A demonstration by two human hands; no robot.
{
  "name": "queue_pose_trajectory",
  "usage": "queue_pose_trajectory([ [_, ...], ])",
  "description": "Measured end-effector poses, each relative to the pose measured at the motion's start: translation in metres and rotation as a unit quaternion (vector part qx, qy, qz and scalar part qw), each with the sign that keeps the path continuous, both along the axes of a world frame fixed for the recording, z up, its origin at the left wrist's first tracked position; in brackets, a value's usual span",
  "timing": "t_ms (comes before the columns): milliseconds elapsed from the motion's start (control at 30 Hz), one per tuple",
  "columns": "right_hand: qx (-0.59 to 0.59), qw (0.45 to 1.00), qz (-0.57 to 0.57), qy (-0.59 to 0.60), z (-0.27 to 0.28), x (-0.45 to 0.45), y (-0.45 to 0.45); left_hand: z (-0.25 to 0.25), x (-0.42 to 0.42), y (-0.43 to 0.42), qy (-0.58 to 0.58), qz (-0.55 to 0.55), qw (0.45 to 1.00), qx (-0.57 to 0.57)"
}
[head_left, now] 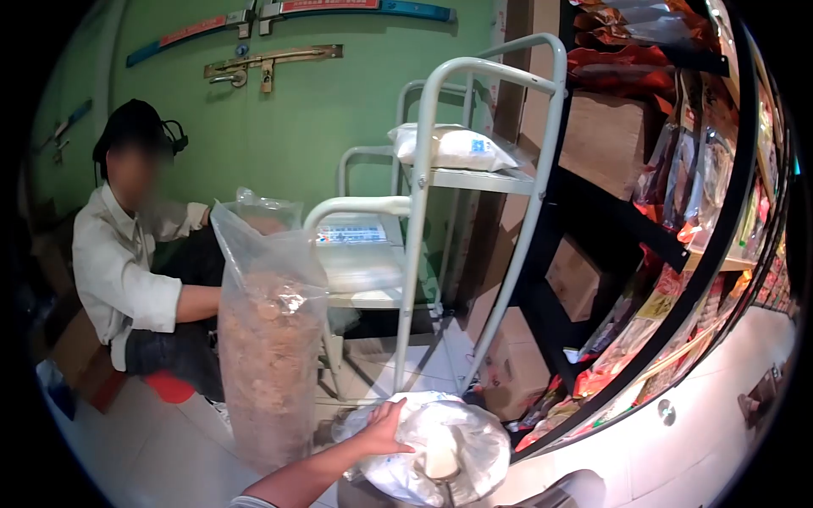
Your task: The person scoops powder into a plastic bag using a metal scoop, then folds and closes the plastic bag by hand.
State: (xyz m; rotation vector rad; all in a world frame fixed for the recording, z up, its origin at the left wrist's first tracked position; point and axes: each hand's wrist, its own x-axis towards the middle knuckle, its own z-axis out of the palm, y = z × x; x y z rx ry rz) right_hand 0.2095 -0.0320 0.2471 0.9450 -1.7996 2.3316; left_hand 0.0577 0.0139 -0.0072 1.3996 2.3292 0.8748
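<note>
My left hand (385,432) reaches in from the bottom and grips the rim of a white plastic bag (483,427), its fingers over the edge and its thumb toward the opening. The bag stands low in front of me with its mouth spread wide. Inside the opening is a pale, block-like object (441,455) with a thin dark part below it; I cannot make out its kind. My right hand is out of view. Left of the bag stands a tall clear plastic sack (271,339) filled with light brown pieces.
A seated person (127,254) has an arm behind the tall sack. A white step ladder (411,279) holds a filled white packet (457,148) on top and flat plastic packaging (360,271) lower down. A shelf rack (627,220) of packaged goods stands at right.
</note>
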Motion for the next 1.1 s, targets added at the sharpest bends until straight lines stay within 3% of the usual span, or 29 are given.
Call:
queue_pose_trajectory([
  [400, 0.03, 0.999, 0.012, 0.01, -0.002, -0.001, -0.01, 0.011, -0.001, -0.004, 0.001, -0.001, 1.0, 0.024],
  [467, 0.03, 0.999, 0.026, 0.015, 0.003, 0.0, -0.016, 0.001, -0.001, -0.001, 0.027, -0.001, 0.997, 0.077],
  [867, 0.061, 0.995, 0.073, 0.0, 0.015, 0.017, -0.026, 0.016, 0.0, -0.002, -0.007, 0.016, 0.999, 0.038],
  [1000, 0.063, 0.951, -0.056, 0.299, 0.037, -0.016, 0.009, 0.021, 0.003, -0.005, -0.026, 0.015, 0.998, 0.053],
  [1033, 0.034, 0.878, -0.106, 0.465, 0.031, -0.035, 0.012, 0.022, 0.006, -0.004, -0.032, 0.014, 0.997, 0.069],
  [1067, 0.15, 0.908, -0.117, 0.374, 0.075, -0.017, 0.024, 0.023, 0.006, -0.004, -0.036, 0.014, 0.996, 0.084],
  [1100, 0.156, 0.862, -0.155, 0.456, 0.065, -0.029, 0.025, 0.025, 0.007, -0.004, -0.035, 0.011, 0.995, 0.092],
])
